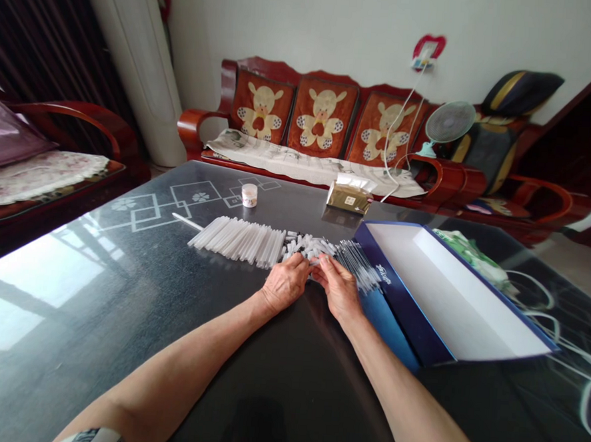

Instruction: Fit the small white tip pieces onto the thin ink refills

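Note:
My left hand (288, 282) is closed in front of a heap of small white plastic pieces (304, 241); what its fingers grip is hidden. Beside it, my right hand (339, 285) pinches a small white plastic piece (315, 261) between thumb and fingers. The two hands' fingertips nearly meet. Left of the heap lies a row of translucent white plastic tubes (241, 240), like pen barrels, with a single white stick (188, 222) beyond its far left end. To the right, thin dark-tipped rods (357, 261) resembling pen refills lie side by side against a box.
The large blue box (471, 298) with a white inside stands on the dark table (144, 318) at right. Behind the heap are a small white jar (249, 195) and a tissue pack (350, 196). A green-white bag (473, 258) and white cables (559, 330) lie beyond the box.

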Motion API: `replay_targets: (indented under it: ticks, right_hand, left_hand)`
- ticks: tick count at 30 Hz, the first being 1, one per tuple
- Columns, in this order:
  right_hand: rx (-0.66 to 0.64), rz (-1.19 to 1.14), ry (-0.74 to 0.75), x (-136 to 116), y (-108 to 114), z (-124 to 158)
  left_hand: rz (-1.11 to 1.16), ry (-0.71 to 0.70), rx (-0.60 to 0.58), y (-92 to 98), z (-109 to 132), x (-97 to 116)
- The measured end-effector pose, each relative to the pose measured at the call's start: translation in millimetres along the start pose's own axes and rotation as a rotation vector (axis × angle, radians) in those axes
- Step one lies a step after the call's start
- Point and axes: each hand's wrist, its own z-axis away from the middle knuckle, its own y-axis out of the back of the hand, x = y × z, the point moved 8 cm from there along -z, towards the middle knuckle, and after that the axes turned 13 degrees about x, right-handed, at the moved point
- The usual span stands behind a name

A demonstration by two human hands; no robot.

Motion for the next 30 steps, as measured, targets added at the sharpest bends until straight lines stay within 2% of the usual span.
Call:
replay_targets:
  ticks: [13, 19, 24, 26, 30]
  right_hand:
    - [0.031, -0.026, -0.039, 4, -1, -1]
    - [0.016, 0.025, 0.097, -11, 5, -13]
    - [0.026, 0.031, 0.085, -8, 10, -18]
    - [0.028, 0.034, 0.069, -6, 10, -17]
    - [0.045, 0.013, 0.04, -5, 7, -13]
  left_hand:
    - [0.044, 0.078, -0.035, 0.3, -2, -4]
    - [0.081, 0.165, -0.119, 3.5, -14, -2]
    - [0.141, 0.253, -0.236, -3.3, -14, -9]
    - [0.151, 0.224, -0.213, -3.7, -14, -9]
    - [0.107, 0.13, -0.094, -0.6, -11, -6]
